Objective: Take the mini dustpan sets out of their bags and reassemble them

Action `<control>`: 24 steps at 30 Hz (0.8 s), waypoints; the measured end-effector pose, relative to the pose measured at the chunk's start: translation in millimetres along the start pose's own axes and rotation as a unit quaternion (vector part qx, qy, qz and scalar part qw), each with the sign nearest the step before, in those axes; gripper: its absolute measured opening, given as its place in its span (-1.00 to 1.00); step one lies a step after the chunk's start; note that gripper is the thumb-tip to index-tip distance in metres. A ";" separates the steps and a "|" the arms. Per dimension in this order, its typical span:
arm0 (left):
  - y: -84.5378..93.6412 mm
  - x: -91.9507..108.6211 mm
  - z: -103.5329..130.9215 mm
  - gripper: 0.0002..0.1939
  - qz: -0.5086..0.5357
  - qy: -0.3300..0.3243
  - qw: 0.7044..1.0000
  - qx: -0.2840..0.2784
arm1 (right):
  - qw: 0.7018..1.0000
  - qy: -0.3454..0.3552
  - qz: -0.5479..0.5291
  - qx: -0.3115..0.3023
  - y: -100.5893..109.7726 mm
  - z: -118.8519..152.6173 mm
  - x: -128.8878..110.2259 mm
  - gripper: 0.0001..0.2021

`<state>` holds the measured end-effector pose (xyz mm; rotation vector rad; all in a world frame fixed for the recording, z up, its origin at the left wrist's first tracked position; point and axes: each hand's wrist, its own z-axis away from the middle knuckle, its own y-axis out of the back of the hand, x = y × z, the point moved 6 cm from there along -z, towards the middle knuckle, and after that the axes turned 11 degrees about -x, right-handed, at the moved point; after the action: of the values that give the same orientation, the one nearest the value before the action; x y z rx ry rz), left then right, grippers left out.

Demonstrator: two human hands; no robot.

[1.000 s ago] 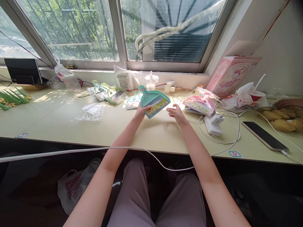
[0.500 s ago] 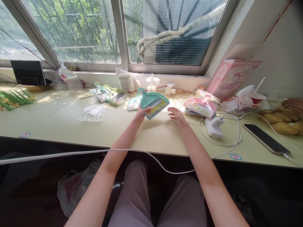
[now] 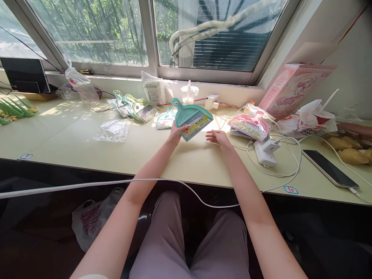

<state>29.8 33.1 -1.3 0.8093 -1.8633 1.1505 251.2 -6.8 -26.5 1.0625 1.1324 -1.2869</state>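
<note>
A green mini dustpan (image 3: 190, 113) with a brush and a yellow printed label is held up over the table, tilted, its handle loop pointing away. My left hand (image 3: 175, 134) grips it by its lower left corner. Just right of the dustpan is my right hand (image 3: 216, 137), apart from it, fingers loosely stretched and nothing in them. Behind my left hand lies another wrapped dustpan set (image 3: 166, 118). To the left are several wrapped green dustpan sets (image 3: 139, 107) in a pile. A pink wrapped dustpan set (image 3: 251, 126) tops a stack on the right.
A flat clear plastic bag (image 3: 112, 131) lies on the left. A lidded cup (image 3: 189, 94) stands by the window. On the right are a white power strip (image 3: 265, 154), a phone (image 3: 330, 168) and a pink box (image 3: 296, 91). A white cable (image 3: 87, 186) crosses before my arms.
The view has shifted slightly. My left hand still holds the green dustpan at much the same tilt. My right hand's fingers have drawn closer together beside it.
</note>
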 end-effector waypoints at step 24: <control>-26.4 -2.1 6.2 -0.13 -0.153 -0.034 0.982 -0.103 | 0.991 0.042 -0.123 -0.024 -19.8 -3.6 5.8 -0.69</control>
<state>50.8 17.4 6.1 0.9839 -1.8004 0.7341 231.1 -4.5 -32.0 0.9693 1.3856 -1.4090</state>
